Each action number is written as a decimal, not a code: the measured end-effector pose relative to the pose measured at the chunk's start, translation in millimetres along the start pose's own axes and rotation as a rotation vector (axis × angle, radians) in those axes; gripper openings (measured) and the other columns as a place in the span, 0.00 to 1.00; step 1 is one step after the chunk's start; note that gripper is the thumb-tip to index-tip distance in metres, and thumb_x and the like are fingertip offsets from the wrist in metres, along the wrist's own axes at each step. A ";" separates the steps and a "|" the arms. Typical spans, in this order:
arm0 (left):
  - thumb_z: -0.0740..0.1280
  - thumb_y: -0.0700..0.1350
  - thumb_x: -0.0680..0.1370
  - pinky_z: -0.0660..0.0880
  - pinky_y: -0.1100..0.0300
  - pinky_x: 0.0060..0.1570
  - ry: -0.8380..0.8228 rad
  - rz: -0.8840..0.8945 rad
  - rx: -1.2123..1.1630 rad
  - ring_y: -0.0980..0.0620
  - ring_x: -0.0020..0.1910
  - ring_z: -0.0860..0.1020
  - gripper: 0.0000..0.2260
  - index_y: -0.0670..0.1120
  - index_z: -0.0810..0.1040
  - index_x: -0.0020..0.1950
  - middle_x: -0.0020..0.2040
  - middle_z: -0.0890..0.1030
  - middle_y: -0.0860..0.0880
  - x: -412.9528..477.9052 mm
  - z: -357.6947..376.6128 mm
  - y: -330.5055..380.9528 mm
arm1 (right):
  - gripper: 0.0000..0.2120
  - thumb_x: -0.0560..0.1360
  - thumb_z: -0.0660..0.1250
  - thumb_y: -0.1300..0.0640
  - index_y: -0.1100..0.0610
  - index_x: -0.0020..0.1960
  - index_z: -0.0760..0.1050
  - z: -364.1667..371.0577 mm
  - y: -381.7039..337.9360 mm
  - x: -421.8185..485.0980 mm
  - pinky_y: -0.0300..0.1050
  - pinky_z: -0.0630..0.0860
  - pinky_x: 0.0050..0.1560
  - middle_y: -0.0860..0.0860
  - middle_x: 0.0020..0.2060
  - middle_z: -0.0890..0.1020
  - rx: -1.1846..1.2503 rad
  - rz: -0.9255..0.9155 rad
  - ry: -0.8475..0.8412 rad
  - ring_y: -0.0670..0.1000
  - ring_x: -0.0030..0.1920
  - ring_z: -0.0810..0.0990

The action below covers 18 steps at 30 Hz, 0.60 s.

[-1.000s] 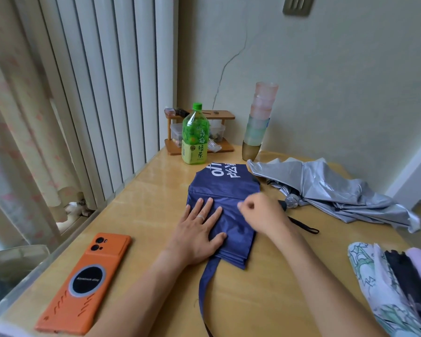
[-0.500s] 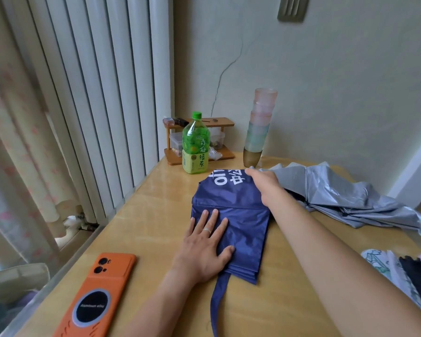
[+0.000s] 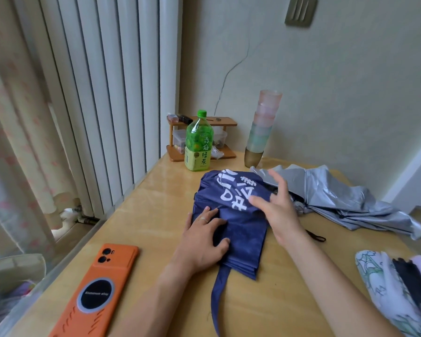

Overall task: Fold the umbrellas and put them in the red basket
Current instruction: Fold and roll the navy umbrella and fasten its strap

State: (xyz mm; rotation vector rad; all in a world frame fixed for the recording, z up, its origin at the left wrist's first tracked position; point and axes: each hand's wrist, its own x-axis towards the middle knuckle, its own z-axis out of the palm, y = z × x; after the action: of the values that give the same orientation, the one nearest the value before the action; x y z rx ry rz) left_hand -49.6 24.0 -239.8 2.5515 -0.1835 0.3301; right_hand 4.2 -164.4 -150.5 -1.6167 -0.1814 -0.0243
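Observation:
A navy blue umbrella (image 3: 243,229) with white lettering lies flattened in the middle of the wooden table (image 3: 156,215), its strap trailing toward me. My left hand (image 3: 202,239) presses flat on its near left part, fingers spread. Over the umbrella's right side my right hand (image 3: 277,210) is blurred, with straight fingers, the thumb touching the folded-over lettered flap. A silver umbrella (image 3: 338,195) lies crumpled at the back right. A white patterned umbrella (image 3: 384,283) shows at the right edge. No red basket is in view.
An orange phone (image 3: 97,290) lies at the near left. At the back stand a green tea bottle (image 3: 199,142), a small wooden rack (image 3: 204,139) and a stack of pastel cups (image 3: 263,127). Vertical blinds (image 3: 102,93) and a curtain run along the left.
My right hand drew back from the umbrella's far edge toward me, and the lettered flap now lies folded over. My left hand stayed pressed on the fabric.

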 end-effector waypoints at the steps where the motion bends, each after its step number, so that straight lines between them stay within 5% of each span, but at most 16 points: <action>1: 0.59 0.58 0.75 0.44 0.48 0.80 0.059 -0.020 -0.069 0.58 0.79 0.60 0.21 0.57 0.77 0.65 0.73 0.71 0.58 -0.6 -1.3 1.4 | 0.27 0.76 0.72 0.66 0.42 0.68 0.74 -4.2 4.3 -12.7 0.53 0.82 0.59 0.48 0.59 0.84 -0.074 -0.029 -0.026 0.52 0.57 0.84; 4: 0.63 0.47 0.74 0.67 0.50 0.65 0.324 -0.059 -0.154 0.54 0.56 0.75 0.07 0.53 0.77 0.50 0.50 0.75 0.58 -2.8 -4.7 2.3 | 0.17 0.78 0.68 0.69 0.49 0.59 0.82 -13.6 15.2 -42.8 0.43 0.82 0.54 0.47 0.52 0.87 -0.166 -0.034 -0.110 0.50 0.56 0.85; 6: 0.65 0.44 0.74 0.70 0.54 0.54 0.440 -0.077 -0.209 0.51 0.50 0.73 0.08 0.50 0.74 0.53 0.50 0.74 0.55 -5.0 -8.2 2.2 | 0.16 0.78 0.66 0.72 0.54 0.58 0.83 -17.3 24.2 -52.4 0.37 0.80 0.54 0.48 0.52 0.87 -0.168 -0.027 -0.143 0.47 0.56 0.85; 10: 0.61 0.44 0.74 0.68 0.59 0.65 0.354 -0.052 -0.322 0.54 0.63 0.72 0.23 0.51 0.71 0.69 0.67 0.73 0.56 -7.6 -16.2 2.7 | 0.14 0.78 0.66 0.72 0.56 0.54 0.84 -22.2 34.5 -60.5 0.35 0.79 0.53 0.48 0.50 0.87 -0.202 -0.045 -0.173 0.49 0.54 0.84; 13: 0.59 0.46 0.72 0.60 0.58 0.75 0.239 -0.074 -0.344 0.56 0.78 0.61 0.31 0.52 0.65 0.77 0.79 0.63 0.56 -3.3 -17.9 -0.7 | 0.14 0.78 0.66 0.70 0.54 0.53 0.84 -23.1 35.7 -61.9 0.41 0.79 0.55 0.50 0.49 0.87 -0.202 -0.068 -0.180 0.52 0.53 0.84; 16: 0.57 0.48 0.71 0.51 0.53 0.79 0.119 -0.089 -0.281 0.60 0.81 0.46 0.36 0.54 0.57 0.81 0.83 0.54 0.57 1.5 -16.5 -4.4 | 0.14 0.78 0.66 0.71 0.55 0.53 0.84 -23.8 36.5 -61.4 0.42 0.78 0.54 0.49 0.48 0.87 -0.203 -0.120 -0.165 0.53 0.52 0.84; 18: 0.56 0.49 0.71 0.51 0.52 0.78 0.107 -0.107 -0.213 0.58 0.81 0.47 0.36 0.54 0.57 0.81 0.82 0.58 0.56 1.7 -15.2 -3.2 | 0.13 0.79 0.65 0.71 0.57 0.51 0.84 -24.7 36.7 -60.6 0.39 0.77 0.51 0.50 0.47 0.87 -0.189 -0.137 -0.157 0.52 0.51 0.84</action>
State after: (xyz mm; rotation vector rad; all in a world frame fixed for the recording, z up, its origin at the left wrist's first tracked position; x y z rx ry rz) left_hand -50.3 34.9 -228.6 2.3169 -0.0390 0.3831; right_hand -48.4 -196.7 -193.1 -1.7924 -0.4220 -0.0203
